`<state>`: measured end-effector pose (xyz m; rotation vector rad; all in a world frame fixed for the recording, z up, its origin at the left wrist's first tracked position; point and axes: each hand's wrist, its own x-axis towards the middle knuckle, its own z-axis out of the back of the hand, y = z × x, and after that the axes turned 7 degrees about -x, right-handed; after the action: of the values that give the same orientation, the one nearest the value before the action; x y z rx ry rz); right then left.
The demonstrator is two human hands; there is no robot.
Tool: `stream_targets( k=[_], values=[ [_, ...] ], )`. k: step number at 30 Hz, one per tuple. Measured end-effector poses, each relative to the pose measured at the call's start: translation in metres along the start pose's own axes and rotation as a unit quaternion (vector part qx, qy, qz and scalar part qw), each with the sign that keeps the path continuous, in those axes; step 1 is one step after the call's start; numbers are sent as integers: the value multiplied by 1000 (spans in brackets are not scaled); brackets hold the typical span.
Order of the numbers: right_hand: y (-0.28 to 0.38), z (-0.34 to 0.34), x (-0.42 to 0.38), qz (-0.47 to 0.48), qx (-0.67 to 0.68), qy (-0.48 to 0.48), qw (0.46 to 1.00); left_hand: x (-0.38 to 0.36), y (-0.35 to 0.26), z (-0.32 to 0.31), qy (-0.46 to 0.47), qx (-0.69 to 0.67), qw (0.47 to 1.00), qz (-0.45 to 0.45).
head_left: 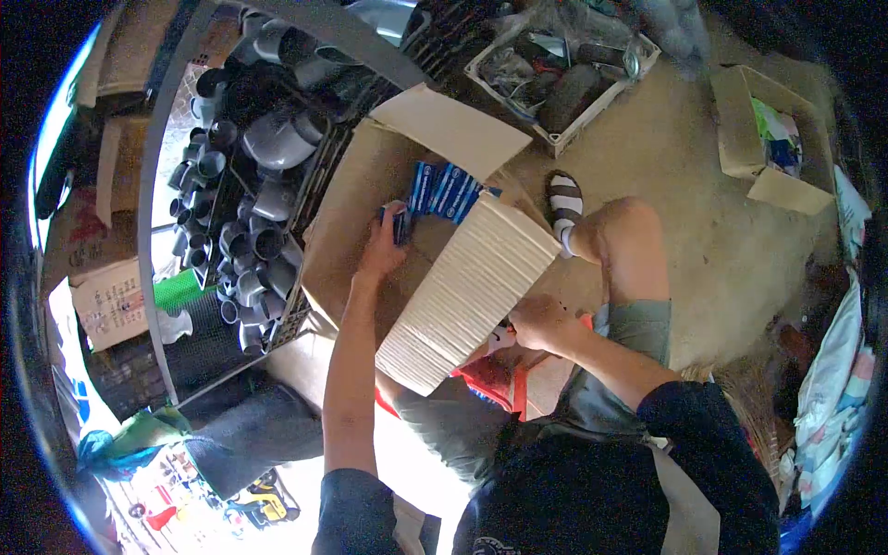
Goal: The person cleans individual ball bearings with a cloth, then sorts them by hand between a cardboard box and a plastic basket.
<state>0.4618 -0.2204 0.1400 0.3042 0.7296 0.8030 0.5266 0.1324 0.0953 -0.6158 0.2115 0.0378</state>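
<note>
A large cardboard box (347, 199) stands before me with its flaps spread. Inside, several blue packs (450, 191) lie in a row against the far side. My left hand (381, 252) reaches into the box, its fingers closed round a dark blue pack (400, 227) beside that row. A ribbed flap (472, 287) leans out toward me and covers part of the inside. Just past this flap's right edge is my right hand (544, 324), fingers curled together; what they hold, I cannot tell. Below it a red bag (486, 379) shows between my legs.
Dark grey pipe fittings (268, 203) fill crates on a metal rack to the left. A white crate (555, 139) of mixed goods sits beyond the box. An open carton (740, 139) with green and white packets is at the far right. White sacks (823, 407) line the right edge.
</note>
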Motion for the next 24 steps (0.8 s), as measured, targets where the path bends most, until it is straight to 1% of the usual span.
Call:
stream_targets(
  k=[3,6,7,9,10,11,12,13,14,15,16,18,19,20,21,23,24],
  values=[
    [8,16,0,-37,-1,38,999,-10,-12,16,8,-2,994,110],
    [4,10,8,-37,-26,73,996,-38,-35,41,7,20,998,59],
    [6,22,5,-29,-29,95,995,-54,-52,55,-34,17,999,26],
    [-11,-17,14,-30,-35,43,998,-100,-101,87,-118,14,992,-39],
    [-14,-22,15,-34,-28,43,998,-127,-118,98,-150,-108,983,5],
    [-17,-26,16,-38,-22,42,998,-160,-132,105,-179,-228,956,48],
    [-11,-24,16,-48,-5,69,996,-196,-144,108,-205,-345,912,86],
    [-6,-19,18,-58,10,94,994,-229,-155,102,-263,-447,854,42],
    [0,-12,9,-42,56,81,994,-260,-168,89,-317,-541,779,-6],
    [10,2,-10,-25,97,72,992,-289,-184,71,-360,-656,663,6],
    [19,11,-26,-7,136,68,988,-313,-198,53,-393,-754,526,13],
    [34,8,-57,84,297,10,951,-354,-226,27,-310,-836,452,30],
    [54,17,-78,99,369,-12,924,-365,-230,8,-316,-852,416,29],
    [80,30,-99,110,439,-34,891,-371,-238,-8,-311,-877,365,40],
    [105,38,-121,128,451,-53,882,-377,-246,-23,-307,-897,312,50],
    [152,50,-148,168,473,-100,859,-382,-270,-31,-347,-848,385,107],
    [170,53,-155,218,387,-116,888,-386,-280,-31,-361,-821,421,138]
  ],
)
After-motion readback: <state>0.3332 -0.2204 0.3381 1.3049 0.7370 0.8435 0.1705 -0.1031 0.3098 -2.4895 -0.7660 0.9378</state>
